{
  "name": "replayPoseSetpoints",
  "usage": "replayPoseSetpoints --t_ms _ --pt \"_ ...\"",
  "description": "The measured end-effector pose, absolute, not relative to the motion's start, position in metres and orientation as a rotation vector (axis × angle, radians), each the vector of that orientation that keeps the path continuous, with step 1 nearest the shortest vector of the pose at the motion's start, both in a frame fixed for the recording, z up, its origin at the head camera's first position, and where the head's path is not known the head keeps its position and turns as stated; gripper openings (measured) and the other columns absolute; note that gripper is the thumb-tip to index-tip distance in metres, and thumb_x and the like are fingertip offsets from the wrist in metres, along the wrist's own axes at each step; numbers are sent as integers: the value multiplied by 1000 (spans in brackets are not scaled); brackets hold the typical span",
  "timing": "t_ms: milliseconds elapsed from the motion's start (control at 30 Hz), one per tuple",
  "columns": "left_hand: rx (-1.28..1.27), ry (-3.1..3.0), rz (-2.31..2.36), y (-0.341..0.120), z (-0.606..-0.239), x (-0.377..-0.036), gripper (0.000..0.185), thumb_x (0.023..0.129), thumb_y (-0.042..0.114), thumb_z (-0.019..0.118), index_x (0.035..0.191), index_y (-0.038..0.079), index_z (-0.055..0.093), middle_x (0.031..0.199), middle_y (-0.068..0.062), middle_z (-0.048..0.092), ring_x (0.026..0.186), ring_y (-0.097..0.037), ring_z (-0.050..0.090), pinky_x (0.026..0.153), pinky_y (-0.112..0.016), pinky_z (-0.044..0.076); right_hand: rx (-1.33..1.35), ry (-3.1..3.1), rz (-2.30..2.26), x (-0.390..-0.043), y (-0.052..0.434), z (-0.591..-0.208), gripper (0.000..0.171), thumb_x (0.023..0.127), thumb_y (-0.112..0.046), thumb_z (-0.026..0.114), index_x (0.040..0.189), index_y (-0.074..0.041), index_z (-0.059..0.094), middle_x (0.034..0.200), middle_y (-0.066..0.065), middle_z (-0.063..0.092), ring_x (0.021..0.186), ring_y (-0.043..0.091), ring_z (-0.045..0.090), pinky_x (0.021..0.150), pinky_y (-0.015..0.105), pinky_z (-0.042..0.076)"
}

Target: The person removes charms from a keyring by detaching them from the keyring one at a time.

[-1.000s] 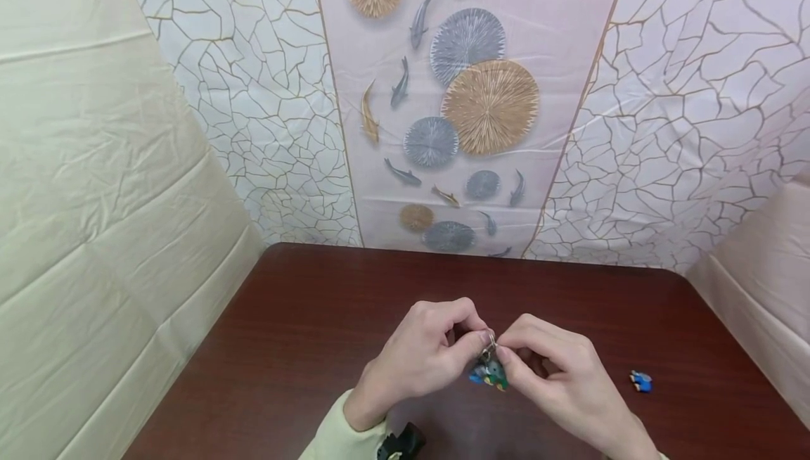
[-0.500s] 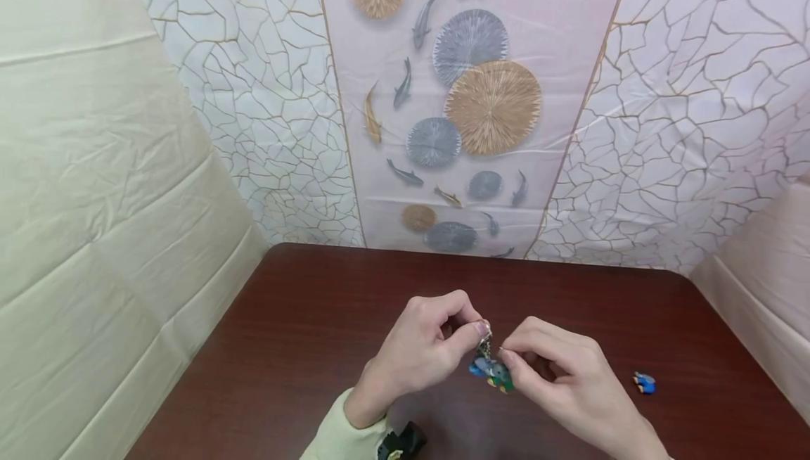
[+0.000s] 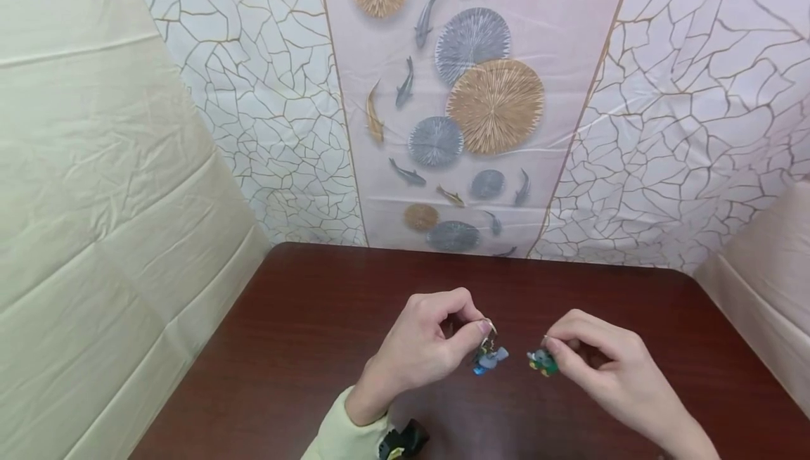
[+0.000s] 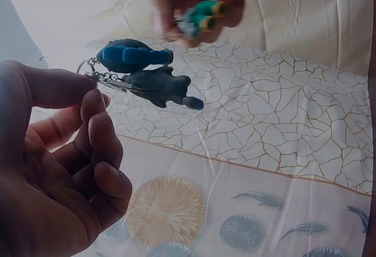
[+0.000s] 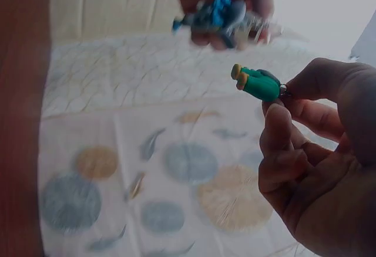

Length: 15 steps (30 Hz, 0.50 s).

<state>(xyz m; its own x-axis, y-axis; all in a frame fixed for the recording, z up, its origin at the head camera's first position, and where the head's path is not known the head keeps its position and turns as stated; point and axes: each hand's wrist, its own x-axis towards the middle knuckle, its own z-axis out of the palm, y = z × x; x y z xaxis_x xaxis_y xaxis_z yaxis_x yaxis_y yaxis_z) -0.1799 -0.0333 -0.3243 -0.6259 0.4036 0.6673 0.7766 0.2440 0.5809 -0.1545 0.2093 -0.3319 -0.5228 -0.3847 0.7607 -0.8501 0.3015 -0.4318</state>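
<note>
My left hand (image 3: 420, 347) pinches a metal key ring (image 4: 85, 69) between thumb and forefinger. From it hang small figure charms, one with blue clothing (image 4: 138, 56) and a dark grey one (image 4: 161, 87), on short chains. To the right, my right hand (image 3: 610, 361) holds a small grey-and-green figure charm (image 3: 543, 363) with yellow feet by the metal loop at its top. A gap separates this charm from the ring. Both hands are raised over the dark table.
The reddish-brown table (image 3: 316, 319) ends at a patterned cloth backdrop (image 3: 493, 164) with fish and discs. A pale cloth wall (image 3: 126, 235) stands at the left. A black device (image 3: 405, 439) is strapped to the left wrist.
My right hand has moved right, away from my left hand, with the green charm coming apart from the ring. The blue charm on the table is now hidden behind the right hand.
</note>
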Motion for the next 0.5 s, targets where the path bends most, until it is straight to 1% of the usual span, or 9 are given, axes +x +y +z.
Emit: replayPoseSetpoints --t_ms 67,167,333,467,500 --pt "-1081 -2144 -1345 -34 -324 -180 16 88 9 65 76 20 62 74 11 69 54 7 41 46 -12 37 1049 -2092 1144 -158 219 -338 44 69 25 67 87 -15 66 80 -6 60 71 -1 53 51 16 40" --pt "-1077 -2151 -1358 -34 -324 -179 17 87 9 65 75 20 62 75 11 70 53 7 40 46 -12 35 963 -2198 1112 -162 234 -344 41 74 21 68 89 -18 66 82 -9 61 74 -1 56 55 16 43" --pt "-1079 -2159 -1392 -35 -324 -179 17 88 9 65 74 20 62 77 11 71 53 6 41 46 -13 37 840 -2361 1052 -167 256 -351 34 83 11 68 89 -21 65 83 -14 61 68 -1 57 56 15 45" --pt "-1075 -2166 -1410 -35 -323 -178 16 88 8 65 77 19 63 75 11 70 53 6 43 46 -16 40 770 -2426 1067 -172 273 -360 29 86 8 65 89 -21 65 79 -13 63 63 3 59 56 16 46" --pt "-1073 -2170 -1413 -35 -323 -178 15 88 9 65 77 19 63 75 11 70 53 6 43 46 -17 41 740 -2451 1076 -174 277 -362 27 88 5 65 89 -21 65 78 -12 63 62 3 59 53 16 45"
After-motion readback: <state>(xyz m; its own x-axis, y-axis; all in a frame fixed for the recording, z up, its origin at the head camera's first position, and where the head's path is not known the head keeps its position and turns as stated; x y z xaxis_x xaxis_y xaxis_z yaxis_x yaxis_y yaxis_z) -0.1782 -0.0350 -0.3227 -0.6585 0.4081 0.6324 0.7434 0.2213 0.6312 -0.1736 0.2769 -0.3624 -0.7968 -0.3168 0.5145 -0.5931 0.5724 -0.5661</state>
